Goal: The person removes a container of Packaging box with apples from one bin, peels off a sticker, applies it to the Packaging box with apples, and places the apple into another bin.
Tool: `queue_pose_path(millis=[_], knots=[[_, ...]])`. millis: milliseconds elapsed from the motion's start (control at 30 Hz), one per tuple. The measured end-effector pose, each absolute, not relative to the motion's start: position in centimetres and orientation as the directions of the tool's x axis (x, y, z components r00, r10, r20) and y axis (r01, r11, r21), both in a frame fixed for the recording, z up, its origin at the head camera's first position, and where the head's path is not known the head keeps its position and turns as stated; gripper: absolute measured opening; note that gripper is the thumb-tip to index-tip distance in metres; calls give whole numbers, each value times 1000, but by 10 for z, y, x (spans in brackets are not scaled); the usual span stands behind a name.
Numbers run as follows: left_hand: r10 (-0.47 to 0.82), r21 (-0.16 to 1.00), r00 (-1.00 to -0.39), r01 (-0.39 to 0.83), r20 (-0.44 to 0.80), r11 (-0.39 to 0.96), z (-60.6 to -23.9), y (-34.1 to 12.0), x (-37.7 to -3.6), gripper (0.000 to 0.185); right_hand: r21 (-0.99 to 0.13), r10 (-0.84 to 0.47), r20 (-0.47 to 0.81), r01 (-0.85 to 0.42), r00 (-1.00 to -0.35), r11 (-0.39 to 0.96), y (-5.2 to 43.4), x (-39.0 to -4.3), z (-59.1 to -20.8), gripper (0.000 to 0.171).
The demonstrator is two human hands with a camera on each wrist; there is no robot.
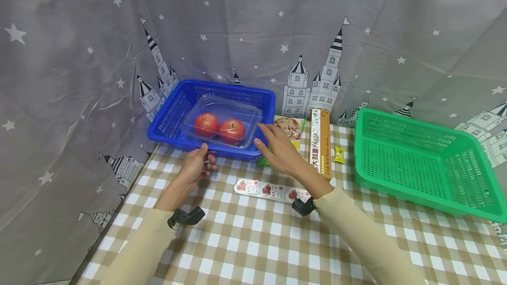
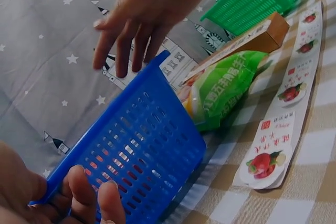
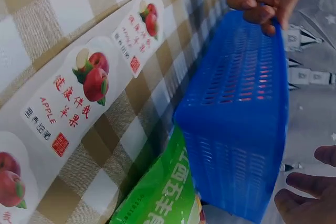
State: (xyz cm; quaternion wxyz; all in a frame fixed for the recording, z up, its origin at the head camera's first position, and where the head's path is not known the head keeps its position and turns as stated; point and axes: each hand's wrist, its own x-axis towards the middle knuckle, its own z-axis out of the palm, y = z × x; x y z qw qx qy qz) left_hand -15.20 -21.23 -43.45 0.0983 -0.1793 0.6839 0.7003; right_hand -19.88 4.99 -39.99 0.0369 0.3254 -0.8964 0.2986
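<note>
A blue plastic basket [image 2: 157,129] stands at the back left of the table. Inside it lies a clear plastic box [image 1: 246,113] with two red apples [image 1: 232,132] in it. My left hand [image 1: 192,166] grips the basket's front rim, its thumb over the edge and its fingers outside, as the right wrist view also shows. Over the basket's right side my right hand [image 1: 283,151] hovers with spread, relaxed fingers and holds nothing. Below my right hand lies a strip of apple stickers [image 1: 269,189], its right end partly hidden by the wrist device.
Right of the blue basket are a green food packet [image 2: 226,85], an orange-and-white pasta box [image 1: 325,144] and a small yellow packet [image 1: 339,154]. A green basket [image 1: 400,184] stands at the right. Behind hangs a grey curtain [image 1: 253,25] with stars and castles.
</note>
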Motion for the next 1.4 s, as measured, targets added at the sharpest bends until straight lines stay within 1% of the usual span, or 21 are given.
queue_pose_path(millis=[100, 233, 433, 667, 800, 1167, 1300, 1400], knots=[[-104, 922, -916, -383, -387, -56, -435, -210, -152, 47, -485, -580, 256, -622, -773, 615, 40, -203, -399, 56], [-96, 918, -914, -390, -395, -67, -435, -208, -152, 44, -486, -579, 221, -603, -785, 632, 30, -209, -399, 57], [-87, 911, -907, -406, -411, -70, -433, -207, -151, 45, -552, -544, 114, -508, -831, 661, 7, -219, -395, 60], [-87, 908, -905, -409, -417, -93, -434, -208, -151, 41, -514, -499, 27, -440, -866, 736, -14, -235, -392, 68], [-77, 909, -907, -406, -414, -98, -435, -208, -152, 41, -525, -451, -23, -374, -892, 765, -20, -239, -392, 72], [-78, 914, -913, -394, -401, -90, -433, -211, -152, 42, -607, -417, -78, -288, -906, 741, -31, -256, -390, 73], [-72, 915, -914, -391, -399, -103, -433, -211, -152, 42, -692, -384, -90, -220, -919, 688, -35, -263, -387, 72], [-76, 914, -913, -391, -400, -113, -435, -212, -151, 41, -761, -332, -112, -134, -937, 634, -38, -264, -387, 70]])
